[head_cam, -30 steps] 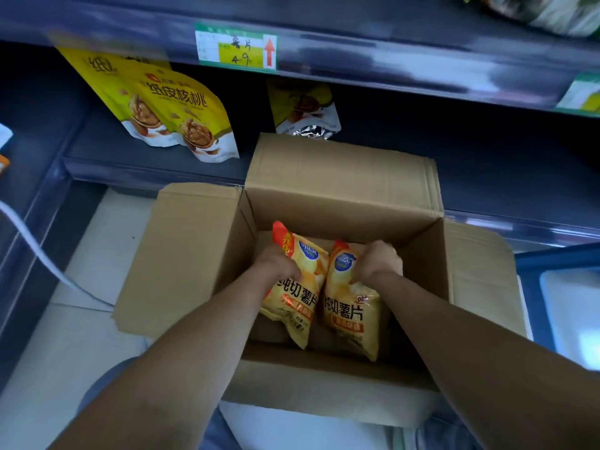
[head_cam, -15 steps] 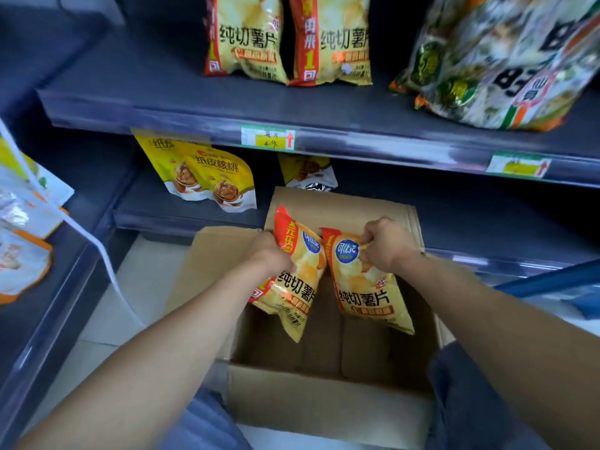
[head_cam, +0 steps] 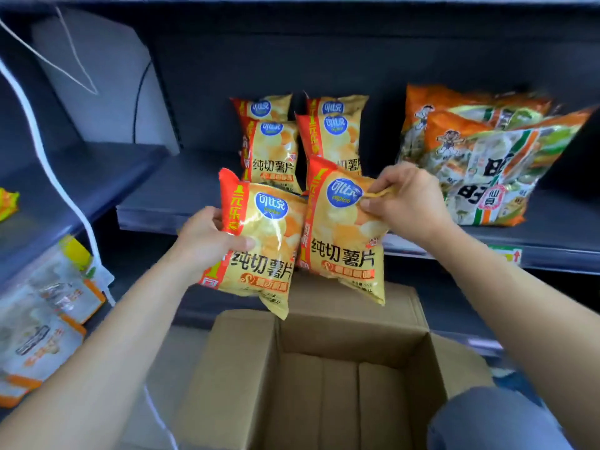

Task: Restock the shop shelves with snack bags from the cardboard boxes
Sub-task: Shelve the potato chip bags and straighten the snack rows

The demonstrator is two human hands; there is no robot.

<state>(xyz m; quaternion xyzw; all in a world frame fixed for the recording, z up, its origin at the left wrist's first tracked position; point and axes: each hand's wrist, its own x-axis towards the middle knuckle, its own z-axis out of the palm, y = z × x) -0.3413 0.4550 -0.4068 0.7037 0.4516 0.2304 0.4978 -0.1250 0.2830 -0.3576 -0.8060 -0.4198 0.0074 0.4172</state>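
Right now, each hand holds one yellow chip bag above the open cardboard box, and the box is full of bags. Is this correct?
Not fully. In the head view the cardboard box shows a bare bottom, no bags inside. The rest holds: left hand grips the left bag, right hand pinches the right bag, above it.

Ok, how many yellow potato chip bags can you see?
6 chip bags: one in the left hand, one in the right hand, four on the shelf, two behind two. More may be hidden.
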